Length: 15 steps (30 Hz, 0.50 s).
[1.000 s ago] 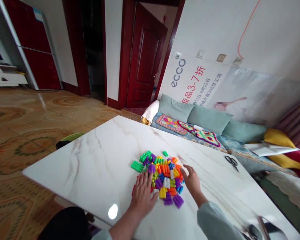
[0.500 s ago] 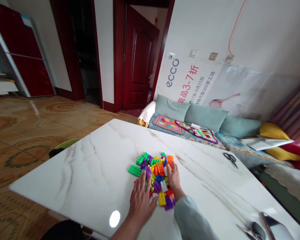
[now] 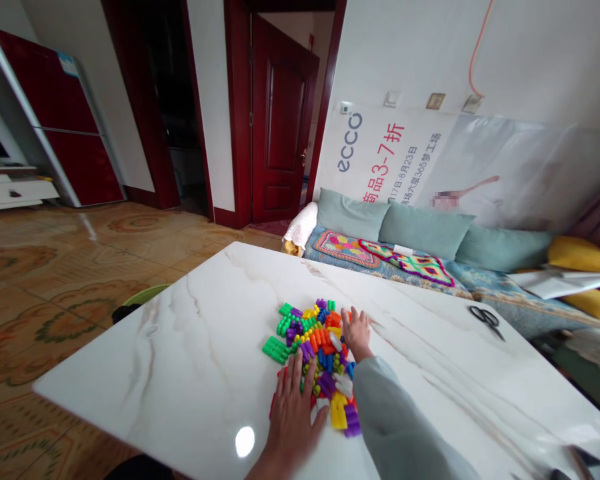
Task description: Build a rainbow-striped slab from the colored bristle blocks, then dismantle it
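Observation:
A heap of colourful plastic building blocks lies on the white marbled table. My left hand rests with fingers spread on the near left side of the heap, covering some red and white pieces. At the heap's right edge is my right hand, its fingers apart beside the orange blocks. A green block sticks out at the left. Close to my left thumb are a yellow block and a purple block.
Black scissors lie near the table's far right edge. A dark flat object is cut off at the lower right corner. Behind the table stands a sofa with cushions. A green basin shows past the left edge.
My right hand has moved towards the far side along the heap's right edge. My left hand stays on the near left. The camera view has shifted slightly, and some blocks at the back lie differently.

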Each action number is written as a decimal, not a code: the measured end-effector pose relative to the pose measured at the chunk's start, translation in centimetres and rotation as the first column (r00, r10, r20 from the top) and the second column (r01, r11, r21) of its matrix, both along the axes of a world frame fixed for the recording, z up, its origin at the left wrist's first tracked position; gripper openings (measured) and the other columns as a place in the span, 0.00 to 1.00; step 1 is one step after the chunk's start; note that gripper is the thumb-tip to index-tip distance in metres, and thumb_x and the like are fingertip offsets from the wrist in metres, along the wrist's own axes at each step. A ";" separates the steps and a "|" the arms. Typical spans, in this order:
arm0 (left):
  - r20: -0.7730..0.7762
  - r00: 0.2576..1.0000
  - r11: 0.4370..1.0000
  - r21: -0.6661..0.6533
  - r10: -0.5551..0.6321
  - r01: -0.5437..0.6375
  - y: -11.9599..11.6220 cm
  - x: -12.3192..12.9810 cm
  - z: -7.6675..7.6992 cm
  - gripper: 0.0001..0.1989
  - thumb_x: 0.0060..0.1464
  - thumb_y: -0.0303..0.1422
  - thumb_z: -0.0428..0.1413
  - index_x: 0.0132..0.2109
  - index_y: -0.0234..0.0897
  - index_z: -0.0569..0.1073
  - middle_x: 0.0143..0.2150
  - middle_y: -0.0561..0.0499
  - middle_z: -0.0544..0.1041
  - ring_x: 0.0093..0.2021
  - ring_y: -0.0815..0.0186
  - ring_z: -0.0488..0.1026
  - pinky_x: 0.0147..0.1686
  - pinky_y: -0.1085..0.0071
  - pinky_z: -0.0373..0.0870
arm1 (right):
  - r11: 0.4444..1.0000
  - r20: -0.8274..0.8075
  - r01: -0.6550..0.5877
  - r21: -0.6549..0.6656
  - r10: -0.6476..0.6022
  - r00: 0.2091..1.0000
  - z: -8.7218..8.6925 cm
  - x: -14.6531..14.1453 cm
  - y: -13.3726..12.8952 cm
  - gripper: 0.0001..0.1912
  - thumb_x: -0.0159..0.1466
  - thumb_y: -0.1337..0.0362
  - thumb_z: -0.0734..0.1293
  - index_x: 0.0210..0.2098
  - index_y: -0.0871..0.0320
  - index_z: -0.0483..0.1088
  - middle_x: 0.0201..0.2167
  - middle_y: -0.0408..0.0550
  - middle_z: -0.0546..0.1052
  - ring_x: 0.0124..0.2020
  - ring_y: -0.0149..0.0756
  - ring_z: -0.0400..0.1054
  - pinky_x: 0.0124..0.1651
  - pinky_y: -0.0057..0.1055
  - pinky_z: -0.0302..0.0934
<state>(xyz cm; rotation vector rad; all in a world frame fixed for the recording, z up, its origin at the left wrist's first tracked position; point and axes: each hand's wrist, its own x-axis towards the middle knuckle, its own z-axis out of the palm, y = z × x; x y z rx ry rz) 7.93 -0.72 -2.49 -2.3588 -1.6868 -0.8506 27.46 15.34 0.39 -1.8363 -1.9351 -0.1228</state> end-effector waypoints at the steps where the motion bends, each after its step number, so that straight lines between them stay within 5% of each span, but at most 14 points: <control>1: 0.000 1.000 1.000 0.004 0.001 -0.001 0.0 0.0 0.0 0.38 0.58 0.45 0.50 0.70 0.41 0.46 0.72 0.46 0.45 0.69 0.49 0.48 0.62 0.52 0.52 | 0.999 -0.038 -0.020 -0.027 0.019 0.999 0.2 0.1 0.4 0.23 0.68 0.52 0.53 0.55 0.51 0.69 0.53 0.58 0.71 0.57 0.50 0.61 0.56 0.53 0.55; 7: 0.000 1.000 1.000 0.002 -0.007 0.007 -0.1 0.0 0.0 0.37 0.59 0.44 0.49 0.70 0.38 0.45 0.72 0.44 0.45 0.68 0.49 0.49 0.62 0.52 0.52 | 0.985 -0.365 -0.133 -0.107 0.085 0.927 1.7 0.1 -1.2 0.31 0.68 0.47 0.48 0.52 0.57 0.71 0.48 0.53 0.76 0.51 0.43 0.69 0.54 0.40 0.62; 11: 0.009 1.000 1.000 0.009 0.009 -0.009 -0.1 0.0 0.0 0.34 0.60 0.40 0.48 0.69 0.38 0.47 0.71 0.43 0.46 0.68 0.50 0.49 0.62 0.52 0.53 | 0.993 -0.441 -0.028 -0.112 -0.025 0.897 0.6 1.8 -8.5 0.36 0.67 0.43 0.47 0.55 0.64 0.67 0.53 0.59 0.73 0.55 0.47 0.66 0.57 0.42 0.59; 15: 0.015 1.000 0.999 0.048 0.002 -0.003 0.1 0.0 -0.1 0.29 0.62 0.36 0.47 0.68 0.39 0.52 0.70 0.43 0.50 0.67 0.51 0.53 0.61 0.53 0.56 | 0.987 -0.420 0.153 -0.049 -0.160 0.893 -2.8 2.5 -17.3 0.36 0.65 0.41 0.51 0.59 0.62 0.63 0.59 0.59 0.67 0.61 0.50 0.58 0.63 0.50 0.49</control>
